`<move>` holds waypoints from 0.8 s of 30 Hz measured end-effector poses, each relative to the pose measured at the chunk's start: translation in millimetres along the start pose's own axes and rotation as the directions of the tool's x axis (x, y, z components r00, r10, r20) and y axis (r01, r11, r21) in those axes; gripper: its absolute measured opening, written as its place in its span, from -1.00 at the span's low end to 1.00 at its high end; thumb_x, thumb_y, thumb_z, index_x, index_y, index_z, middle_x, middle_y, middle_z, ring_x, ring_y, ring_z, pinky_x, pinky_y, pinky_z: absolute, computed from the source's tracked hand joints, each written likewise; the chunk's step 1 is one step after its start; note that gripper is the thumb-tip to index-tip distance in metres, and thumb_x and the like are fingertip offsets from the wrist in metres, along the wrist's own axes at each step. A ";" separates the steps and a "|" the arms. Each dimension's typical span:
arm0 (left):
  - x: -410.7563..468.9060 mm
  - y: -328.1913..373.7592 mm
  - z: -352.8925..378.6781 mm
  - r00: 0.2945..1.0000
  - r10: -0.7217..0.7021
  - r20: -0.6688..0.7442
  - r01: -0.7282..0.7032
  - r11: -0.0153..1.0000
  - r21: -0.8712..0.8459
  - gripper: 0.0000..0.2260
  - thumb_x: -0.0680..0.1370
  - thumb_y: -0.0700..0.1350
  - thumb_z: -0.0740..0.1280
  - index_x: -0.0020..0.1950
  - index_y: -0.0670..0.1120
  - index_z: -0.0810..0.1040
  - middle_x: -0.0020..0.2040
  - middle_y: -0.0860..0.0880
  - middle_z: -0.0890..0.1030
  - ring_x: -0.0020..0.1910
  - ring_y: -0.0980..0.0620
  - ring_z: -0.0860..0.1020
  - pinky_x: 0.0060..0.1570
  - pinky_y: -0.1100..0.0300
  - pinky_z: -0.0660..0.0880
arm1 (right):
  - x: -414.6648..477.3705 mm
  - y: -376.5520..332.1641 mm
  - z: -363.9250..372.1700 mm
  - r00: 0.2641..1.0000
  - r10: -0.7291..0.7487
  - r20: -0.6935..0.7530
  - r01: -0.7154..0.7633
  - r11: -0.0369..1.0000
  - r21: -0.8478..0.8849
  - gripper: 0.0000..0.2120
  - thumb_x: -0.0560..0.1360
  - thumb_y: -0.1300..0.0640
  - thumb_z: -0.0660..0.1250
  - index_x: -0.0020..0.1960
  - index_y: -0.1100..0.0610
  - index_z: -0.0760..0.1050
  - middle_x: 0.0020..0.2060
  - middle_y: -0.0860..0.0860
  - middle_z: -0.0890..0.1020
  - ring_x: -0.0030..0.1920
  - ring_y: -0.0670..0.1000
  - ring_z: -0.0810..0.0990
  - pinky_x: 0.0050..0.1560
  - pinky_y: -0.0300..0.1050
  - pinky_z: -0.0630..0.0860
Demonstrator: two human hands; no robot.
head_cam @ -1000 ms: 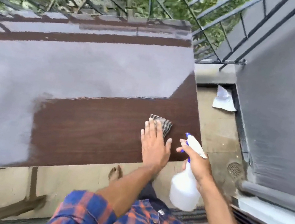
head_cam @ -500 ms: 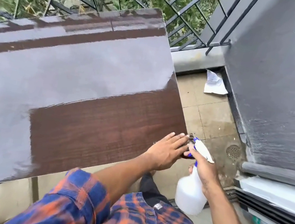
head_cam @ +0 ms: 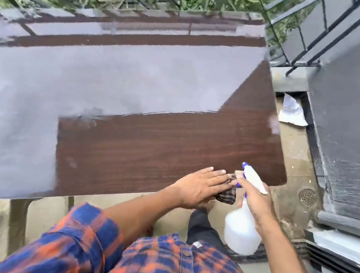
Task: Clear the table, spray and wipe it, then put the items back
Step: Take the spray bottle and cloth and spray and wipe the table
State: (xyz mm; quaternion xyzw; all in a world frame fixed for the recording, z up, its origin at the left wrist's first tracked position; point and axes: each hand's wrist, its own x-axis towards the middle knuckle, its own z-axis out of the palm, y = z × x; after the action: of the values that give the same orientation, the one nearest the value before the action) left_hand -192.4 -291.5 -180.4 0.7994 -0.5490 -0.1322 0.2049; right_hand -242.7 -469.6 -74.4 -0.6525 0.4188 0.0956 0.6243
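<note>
Item one: checked cloth point(head_cam: 228, 196), dark and crumpled, lying on the counter point(head_cam: 147, 150) near its front right corner, where our left hand point(head_cam: 197, 187) presses it with straight fingers. Item two: white spray bottle point(head_cam: 242, 229) with a blue trigger. Our right hand point(head_cam: 256, 201) grips its neck, just beside the cloth, and the body hangs past the counter's edge.
</note>
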 end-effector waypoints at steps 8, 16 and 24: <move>-220.6 -45.5 -29.5 0.945 -0.281 -0.165 0.284 0.959 -0.003 -0.53 0.68 0.03 0.16 0.58 -0.08 0.26 0.60 -0.10 0.22 0.58 -0.10 0.19 0.53 -0.07 0.14 | -47.8 5.0 165.0 0.979 -0.033 0.200 0.038 0.999 -0.025 -0.89 0.57 0.08 0.43 0.06 0.06 0.68 -0.12 0.05 0.69 -0.59 0.02 0.35 -0.46 -0.17 0.32; -398.6 -49.7 -27.8 0.252 -0.872 -0.420 0.827 0.420 -0.375 -0.52 0.65 0.03 0.15 0.57 -0.03 0.28 0.60 -0.05 0.22 0.60 -0.04 0.13 0.53 -0.16 0.11 | -110.7 7.0 271.7 0.898 0.009 0.440 0.122 0.955 -0.269 -0.89 0.55 0.10 0.43 0.00 0.11 0.68 -0.11 -0.01 0.71 -0.49 -0.01 0.39 -0.34 -0.12 0.39; -480.8 -86.2 -61.8 -0.389 -0.866 -0.314 0.723 -0.075 -0.687 -0.45 0.58 -0.01 0.14 0.54 -0.22 0.30 0.52 -0.31 0.29 0.52 -0.27 0.23 0.53 -0.13 0.11 | -146.0 2.6 320.4 0.821 0.048 0.569 0.241 0.875 -0.421 -0.89 0.54 0.06 0.40 -0.05 0.08 0.66 -0.17 -0.04 0.67 -0.48 -0.04 0.41 -0.39 -0.20 0.39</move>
State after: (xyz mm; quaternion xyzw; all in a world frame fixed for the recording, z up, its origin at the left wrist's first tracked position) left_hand -268.5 194.9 -173.2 0.8716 0.3770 0.0544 0.3087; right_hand -209.0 -120.1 -46.5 -0.7483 0.1449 0.3503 0.5444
